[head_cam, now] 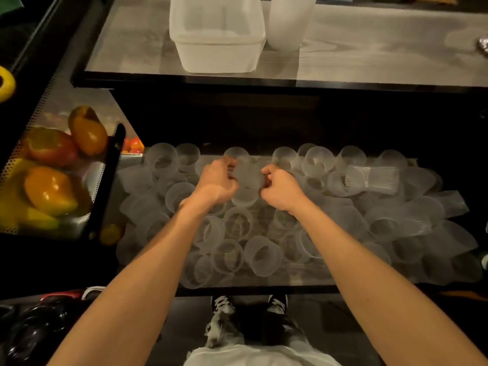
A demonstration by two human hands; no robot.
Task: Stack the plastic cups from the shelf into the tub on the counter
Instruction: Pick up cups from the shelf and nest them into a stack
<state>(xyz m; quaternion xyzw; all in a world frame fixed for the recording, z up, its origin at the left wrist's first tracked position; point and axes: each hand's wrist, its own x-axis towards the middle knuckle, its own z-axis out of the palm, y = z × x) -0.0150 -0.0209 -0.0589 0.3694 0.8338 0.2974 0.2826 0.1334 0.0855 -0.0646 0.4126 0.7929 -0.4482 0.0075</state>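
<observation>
Cups [264, 253] nearly all loose on the shelf [303, 277], tub [219, 40] on the counter [369, 48] looks empty, left hand [217, 180] and right hand [284, 188] both pinching one cup [247, 184]: barely started.

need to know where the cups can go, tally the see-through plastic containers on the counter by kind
rectangular plastic tub: 1
tall frosted container: 1
total: 2
</observation>
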